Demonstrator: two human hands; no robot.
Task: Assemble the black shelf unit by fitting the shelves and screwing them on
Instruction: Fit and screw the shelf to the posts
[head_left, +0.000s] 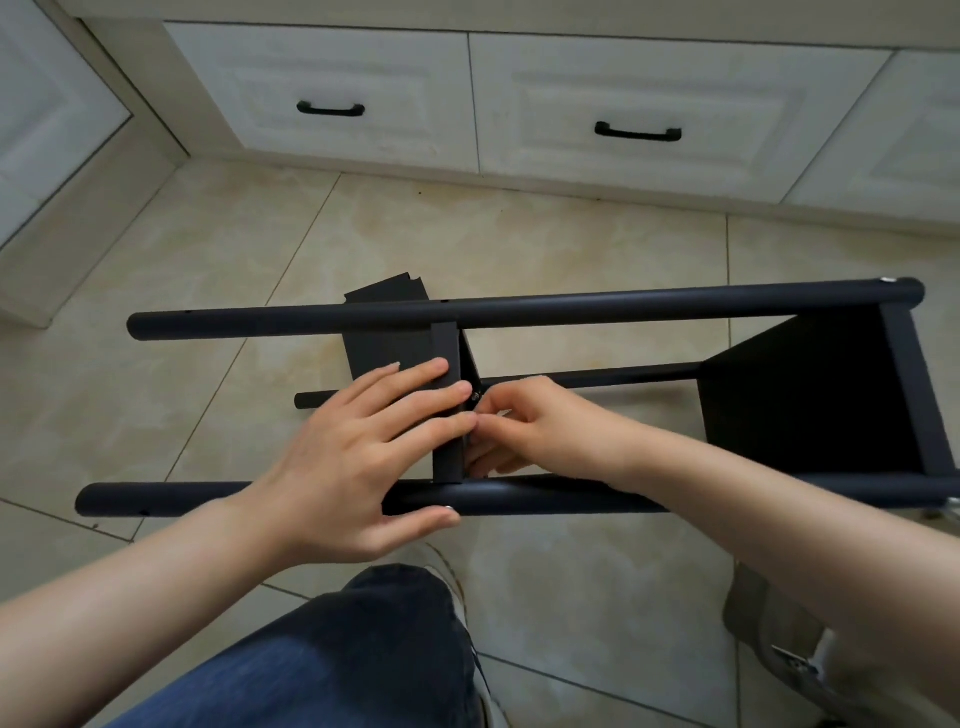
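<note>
Pressing the left hand (358, 447) flat, fingers straight, on the black metal middle shelf (395, 348) of the black tubular frame (623, 306) lying sideways on the floor should steady it while the right hand (524, 426), curled at the small screw (474, 397) with its hold unclear, drives straight.

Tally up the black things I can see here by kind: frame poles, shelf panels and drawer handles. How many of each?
Frame poles: 3, far pole, near pole, low pole.
Shelf panels: 2, middle shelf, end shelf.
Drawer handles: 2, left handle, right handle.
Total: 7.
</note>
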